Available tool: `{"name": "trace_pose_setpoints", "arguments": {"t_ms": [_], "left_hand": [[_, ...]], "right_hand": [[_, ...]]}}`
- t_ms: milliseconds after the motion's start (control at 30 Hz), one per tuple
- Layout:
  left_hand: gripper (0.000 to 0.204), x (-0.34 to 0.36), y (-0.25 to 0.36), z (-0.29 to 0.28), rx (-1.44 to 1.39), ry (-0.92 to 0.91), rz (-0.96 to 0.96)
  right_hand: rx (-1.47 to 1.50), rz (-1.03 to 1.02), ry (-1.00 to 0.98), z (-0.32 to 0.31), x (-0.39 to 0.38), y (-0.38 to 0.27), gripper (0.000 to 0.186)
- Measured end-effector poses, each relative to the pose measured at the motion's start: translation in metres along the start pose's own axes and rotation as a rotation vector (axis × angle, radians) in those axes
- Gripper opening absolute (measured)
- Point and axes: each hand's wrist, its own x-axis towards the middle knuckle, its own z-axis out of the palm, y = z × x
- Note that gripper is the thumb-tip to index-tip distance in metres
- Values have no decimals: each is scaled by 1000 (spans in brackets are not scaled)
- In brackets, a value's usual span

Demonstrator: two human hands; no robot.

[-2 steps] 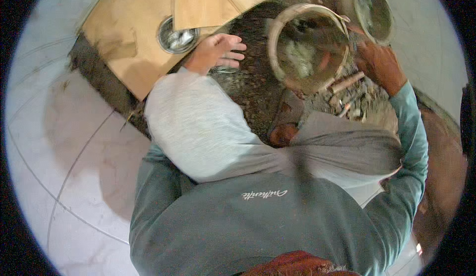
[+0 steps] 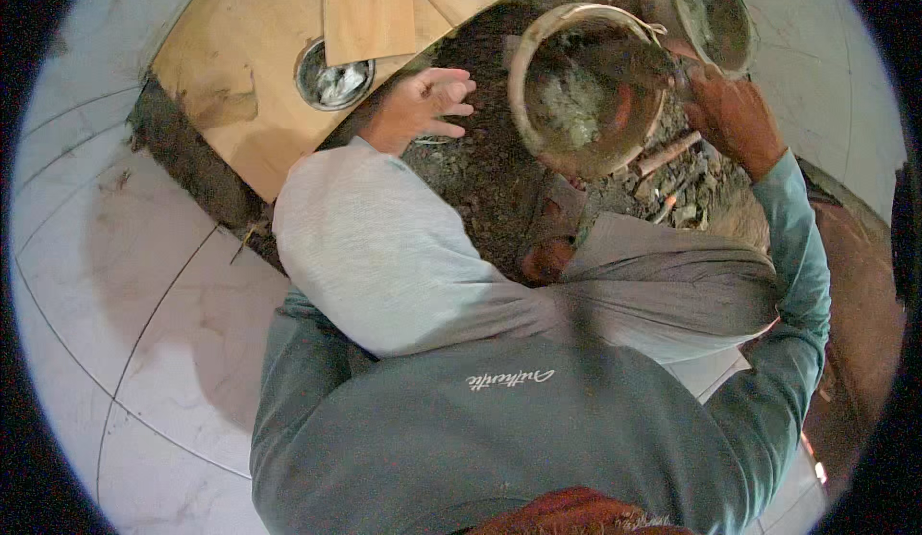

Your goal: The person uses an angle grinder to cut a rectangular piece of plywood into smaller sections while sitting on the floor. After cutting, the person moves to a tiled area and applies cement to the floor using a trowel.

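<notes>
My left hand [image 2: 424,108] hovers beyond my left knee, beside the edge of a wooden board. Its fingers are apart and slightly bent, with nothing in them. A pale curved rim [image 2: 437,139] shows partly below it. My right hand [image 2: 735,117] is closed at the right side of a round bucket [image 2: 520,74] with wet grey-white stuff inside. A dark shape reaches from that hand over the bucket's mouth; what the fingers hold is hidden. Just past the hand, a second bucket [image 2: 744,40] tilts, its inside coated grey.
A broad wooden board [image 2: 216,74] lies at the far left, a narrower plank [image 2: 370,12] on top. A round metal container [image 2: 336,74] with a shiny inside sits in it. Dark soil [image 2: 471,189], rubble and a stick [image 2: 669,153] surround the bucket. Large pale tiles [image 2: 163,343] cover the left.
The buckets and boards appear slightly farther left and higher in the picture. My left fingers are a little more bent. My right hand stays beside the bucket.
</notes>
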Motion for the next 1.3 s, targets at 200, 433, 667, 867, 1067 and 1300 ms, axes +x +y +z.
{"name": "trace_pose_setpoints", "arguments": {"t_ms": [200, 433, 667, 867, 1067, 1300], "left_hand": [[86, 32, -16, 79, -121, -273, 22], [88, 56, -51, 85, -4, -81, 264], [88, 49, -58, 124, 382, -220, 491], [90, 44, -73, 118, 449, -285, 496], [94, 33, -84, 110, 265, -211, 477], [113, 15, -54, 106, 123, -179, 219]], "right_hand": [[35, 50, 52, 77, 24, -52, 17], [-26, 15, 123, 51, -52, -64, 22], [-19, 293, -73, 109, -71, -68, 12], [610, 279, -303, 158, -103, -98, 58], [909, 211, -133, 178, -104, -138, 65], [1357, 414, -275, 133, -38, -173, 68]]}}
